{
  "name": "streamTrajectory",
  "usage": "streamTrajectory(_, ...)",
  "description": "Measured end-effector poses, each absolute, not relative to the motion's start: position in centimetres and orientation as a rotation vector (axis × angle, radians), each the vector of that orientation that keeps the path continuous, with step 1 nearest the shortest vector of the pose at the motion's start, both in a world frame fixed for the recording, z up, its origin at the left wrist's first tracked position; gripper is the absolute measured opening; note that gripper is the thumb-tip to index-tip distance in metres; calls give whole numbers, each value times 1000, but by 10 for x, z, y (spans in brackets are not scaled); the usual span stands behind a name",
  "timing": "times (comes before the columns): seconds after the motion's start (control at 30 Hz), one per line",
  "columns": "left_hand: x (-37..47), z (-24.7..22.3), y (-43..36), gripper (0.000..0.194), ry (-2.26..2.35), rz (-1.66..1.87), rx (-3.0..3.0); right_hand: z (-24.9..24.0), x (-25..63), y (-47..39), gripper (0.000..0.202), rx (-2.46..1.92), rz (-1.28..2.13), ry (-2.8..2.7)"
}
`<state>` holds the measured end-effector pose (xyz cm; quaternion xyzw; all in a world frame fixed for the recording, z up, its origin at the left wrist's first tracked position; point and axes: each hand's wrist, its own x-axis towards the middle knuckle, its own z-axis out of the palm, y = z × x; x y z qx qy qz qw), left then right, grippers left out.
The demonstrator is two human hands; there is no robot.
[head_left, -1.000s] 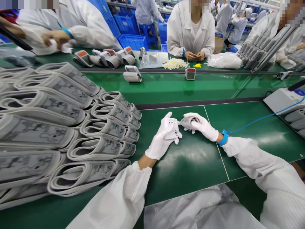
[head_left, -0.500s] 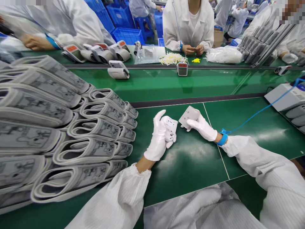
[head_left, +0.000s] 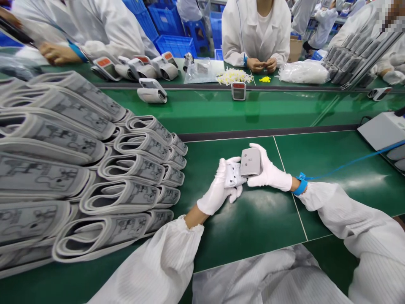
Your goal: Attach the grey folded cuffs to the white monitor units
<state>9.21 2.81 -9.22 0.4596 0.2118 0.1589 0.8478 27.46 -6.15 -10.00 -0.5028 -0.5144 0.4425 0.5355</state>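
Note:
My left hand [head_left: 218,190], in a white glove, is closed around a white plastic housing [head_left: 233,175] with small dark slots in its face. In my gloved right hand [head_left: 267,171] is a folded grey cuff [head_left: 250,162] with a few round marks on its flat side, gripped between thumb and fingers. The cuff's left edge meets or overlaps the housing; whether they are joined I cannot tell. Both are held above the green worktop [head_left: 253,219].
Stacks of folded grey cuffs [head_left: 133,198] fill the left side. Beyond a dark rail runs a green conveyor belt [head_left: 202,112] with wrist blood pressure monitors [head_left: 238,91] on it. A grey box-shaped device [head_left: 381,133] stands at right. A blue cord runs from my right wristband [head_left: 300,185]. Co-workers sit opposite.
My hands have come together, so the cuff now meets the housing. The right hand has turned the cuff more upright. Monitors on the belt have shifted slightly left.

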Motion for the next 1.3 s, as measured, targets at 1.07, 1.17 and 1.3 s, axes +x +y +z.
streamTrajectory(1.07,85,-87,19,105,550,330,1229,-100,268,-71,86,-1487,383,-1624)
streamTrajectory(1.17,86,-87,19,105,538,346,1217,-99,267,-72,85,-1487,371,-1637)
streamTrajectory(1.3,86,-89,18,107,540,345,1207,-100,263,-74,81,-1484,330,-1649)
